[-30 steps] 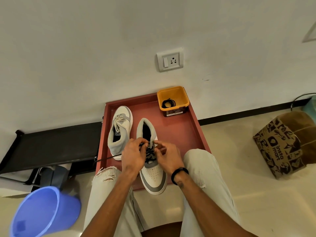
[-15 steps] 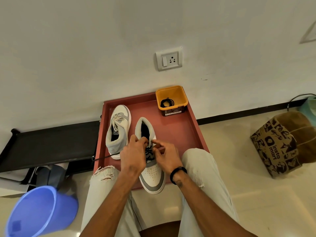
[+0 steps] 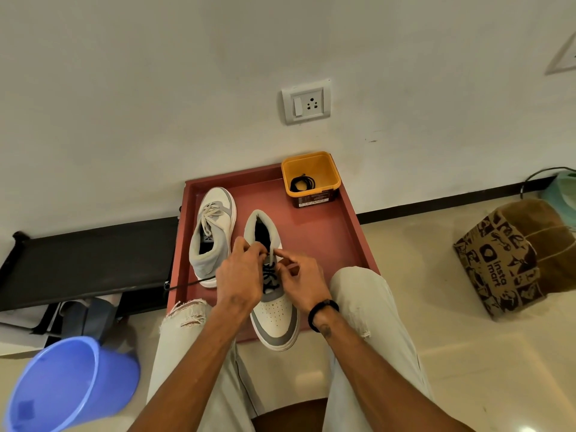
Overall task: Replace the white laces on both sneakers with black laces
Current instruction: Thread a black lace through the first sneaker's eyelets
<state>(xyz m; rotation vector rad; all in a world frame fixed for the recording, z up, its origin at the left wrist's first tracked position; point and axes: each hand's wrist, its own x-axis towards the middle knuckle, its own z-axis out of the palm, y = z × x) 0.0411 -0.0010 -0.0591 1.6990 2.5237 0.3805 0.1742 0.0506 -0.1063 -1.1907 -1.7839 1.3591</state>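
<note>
Paper bag (image 3: 506,260), at 3 o'clock on the floor: brown, black print, reads "insta mart".

Tub (image 3: 310,177), at 12 o'clock in the far right corner of the tray: orange, dark label on its near face, text too small to read. Holds a coiled black lace (image 3: 302,183).

Tray (image 3: 336,232), centre, against the wall: red, raised rim. Holds both sneakers and the tub.

Near sneaker (image 3: 276,310), centre of tray, toe toward the person and over the near rim: white and grey, partly threaded with a black lace (image 3: 268,277) in crossed rows. A loose end of this lace runs out to 9 o'clock, past the tray's left rim.

Far sneaker (image 3: 213,232), at 10 o'clock of the near one, just beside it: white and grey, white laces (image 3: 209,217) in place.

Left hand (image 3: 240,275): fingers curled, tips pinching the black lace at the upper eyelets, left side of the tongue.

Right hand (image 3: 300,275): thumb and forefinger pinched at the upper eyelets on the right side, seemingly on the lace; the other fingers curl in. Black band on the wrist.

Bucket (image 3: 67,385), at 7 o'clock on the floor: blue plastic; contents cannot be told.

Socket (image 3: 307,101), at 12 o'clock on the wall: white, with one switch.
</note>
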